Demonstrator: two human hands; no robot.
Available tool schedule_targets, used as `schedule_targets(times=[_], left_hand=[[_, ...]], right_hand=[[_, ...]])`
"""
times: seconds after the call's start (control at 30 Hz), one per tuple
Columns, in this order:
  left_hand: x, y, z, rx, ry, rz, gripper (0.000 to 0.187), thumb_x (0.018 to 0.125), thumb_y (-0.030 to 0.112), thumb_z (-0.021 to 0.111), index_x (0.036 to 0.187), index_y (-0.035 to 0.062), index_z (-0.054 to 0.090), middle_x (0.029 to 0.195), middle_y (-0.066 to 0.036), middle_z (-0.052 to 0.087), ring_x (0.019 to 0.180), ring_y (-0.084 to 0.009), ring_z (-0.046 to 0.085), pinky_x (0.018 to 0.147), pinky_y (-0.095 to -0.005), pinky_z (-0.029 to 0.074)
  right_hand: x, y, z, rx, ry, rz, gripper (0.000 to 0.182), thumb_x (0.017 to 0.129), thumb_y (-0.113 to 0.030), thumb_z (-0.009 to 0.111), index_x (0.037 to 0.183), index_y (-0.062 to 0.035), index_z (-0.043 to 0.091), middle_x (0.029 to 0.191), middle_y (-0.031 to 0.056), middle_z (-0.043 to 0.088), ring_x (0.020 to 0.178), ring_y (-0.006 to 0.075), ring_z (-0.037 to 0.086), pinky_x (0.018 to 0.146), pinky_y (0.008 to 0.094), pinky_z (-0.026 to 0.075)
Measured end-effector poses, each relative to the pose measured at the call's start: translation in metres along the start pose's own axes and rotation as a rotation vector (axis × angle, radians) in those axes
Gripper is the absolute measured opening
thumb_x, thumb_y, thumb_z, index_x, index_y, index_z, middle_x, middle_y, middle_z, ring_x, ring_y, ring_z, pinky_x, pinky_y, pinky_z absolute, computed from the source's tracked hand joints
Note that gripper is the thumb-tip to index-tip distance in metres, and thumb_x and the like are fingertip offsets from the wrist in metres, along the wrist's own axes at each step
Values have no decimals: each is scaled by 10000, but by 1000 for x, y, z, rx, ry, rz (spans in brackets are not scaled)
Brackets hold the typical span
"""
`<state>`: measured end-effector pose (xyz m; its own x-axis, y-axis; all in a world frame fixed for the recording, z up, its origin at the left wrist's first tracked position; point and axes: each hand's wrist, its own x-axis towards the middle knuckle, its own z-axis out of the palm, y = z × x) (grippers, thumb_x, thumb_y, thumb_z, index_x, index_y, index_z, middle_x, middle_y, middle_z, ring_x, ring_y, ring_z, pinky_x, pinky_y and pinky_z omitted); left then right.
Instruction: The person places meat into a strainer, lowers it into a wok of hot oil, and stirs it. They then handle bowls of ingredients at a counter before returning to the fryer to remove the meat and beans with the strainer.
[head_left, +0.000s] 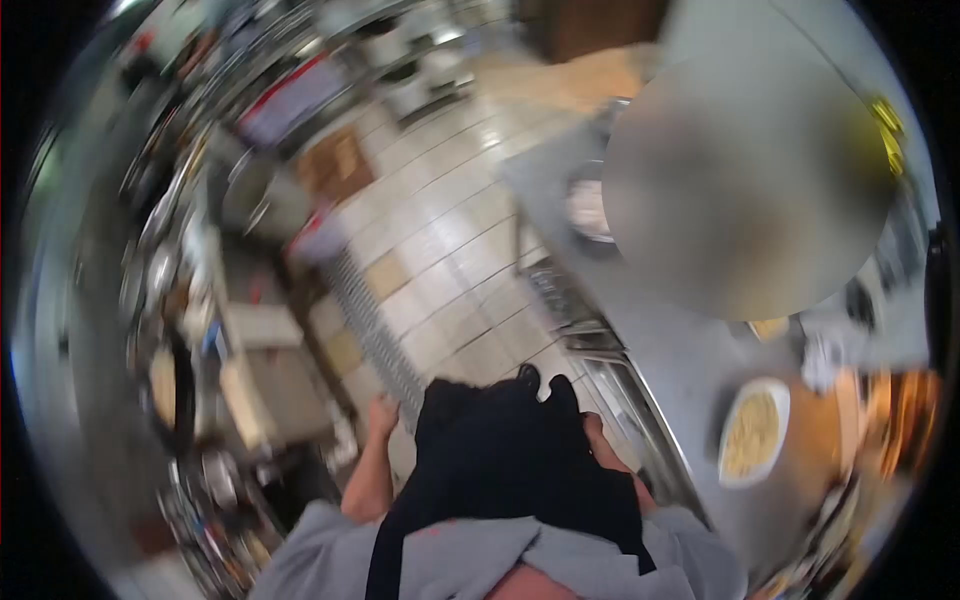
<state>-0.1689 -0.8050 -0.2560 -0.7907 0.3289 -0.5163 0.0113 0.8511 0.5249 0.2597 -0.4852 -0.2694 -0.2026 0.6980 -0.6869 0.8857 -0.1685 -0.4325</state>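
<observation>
My left hand (382, 412) hangs low beside the dark apron (510, 450), over the tiled floor; it is small and blurred, and its fingers cannot be made out. On the apron's other side my right hand (594, 428) hangs near the edge of the steel counter (665, 350), partly hidden by the apron. No object shows in either hand. A white oval dish (727, 462) with pale food in it rests on the counter to the right.
A metal bowl (576, 200) with pale contents sits farther up the counter. Cardboard boxes (335, 165) stand on the floor ahead. Cluttered shelving and a worktop with a board (285, 395) line the left. A floor grate (372, 325) runs along the aisle. A large blurred area covers the upper right.
</observation>
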Motion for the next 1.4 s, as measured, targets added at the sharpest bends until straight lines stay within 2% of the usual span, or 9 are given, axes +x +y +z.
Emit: schedule_targets(times=[0.27,0.37,0.5,0.67,0.8,1.03,1.17,1.23,1.4], left_hand=[[-64,32,-6,77,222,-279,453,722,229,637,1094,-11,541,994,-250,603,977,-378,569,847,-426,452],[-68,33,-10,46,163,-496,470,714,213,622,1117,-7,524,1003,-253,602,987,-385,566,865,-420,452],[-37,12,-9,30,174,-565,495,711,206,605,1144,-8,496,1024,-251,598,1009,-395,556,886,-418,449],[52,30,-73,-195,308,-674,597,708,285,665,1208,19,476,1107,-255,565,1079,-378,521,927,-408,417],[150,-12,-127,-564,598,-637,600,686,182,642,1219,-13,446,1060,-259,583,1008,-349,570,904,-392,425],[240,-6,-298,-1451,1004,-712,798,852,206,585,1417,203,21,961,-165,533,559,-210,536,459,-324,477],[290,-90,-319,-1788,993,-699,569,879,324,540,1261,-2,272,878,-202,556,677,-288,576,579,-371,518],[304,-113,-324,-2072,804,-713,586,879,413,520,1220,-23,328,917,-201,555,759,-298,566,672,-392,513],[317,-56,-325,-1853,1078,-833,518,870,345,568,1218,26,357,863,-164,549,717,-260,564,620,-368,525]], right_hand=[[119,-76,11,77,-212,-377,262,828,-225,564,987,-36,653,879,129,669,805,229,645,671,372,499],[78,-223,-12,161,-449,-1,318,861,-260,559,1090,-43,594,852,74,649,699,184,620,636,340,507],[111,-304,13,48,-492,-127,375,860,-220,545,1188,-43,504,862,87,613,665,174,618,511,314,506],[133,-394,24,-457,-396,-401,423,764,-298,593,1062,2,608,991,213,634,829,304,639,786,376,483],[184,-425,42,-570,-220,-678,380,751,-262,593,1031,-7,624,913,227,636,897,389,600,786,421,472],[208,-555,54,-450,-92,-626,302,778,-255,593,954,-17,656,860,183,655,830,317,634,739,387,485],[244,-583,59,-478,-121,-532,307,783,-264,602,949,-11,655,828,175,658,805,291,642,722,368,486],[277,-584,60,-481,-210,-475,326,785,-284,571,956,-21,658,900,199,650,872,347,620,773,405,476],[343,-624,54,-586,-270,-461,362,772,-320,551,907,-4,664,895,226,640,887,377,611,758,412,475]])
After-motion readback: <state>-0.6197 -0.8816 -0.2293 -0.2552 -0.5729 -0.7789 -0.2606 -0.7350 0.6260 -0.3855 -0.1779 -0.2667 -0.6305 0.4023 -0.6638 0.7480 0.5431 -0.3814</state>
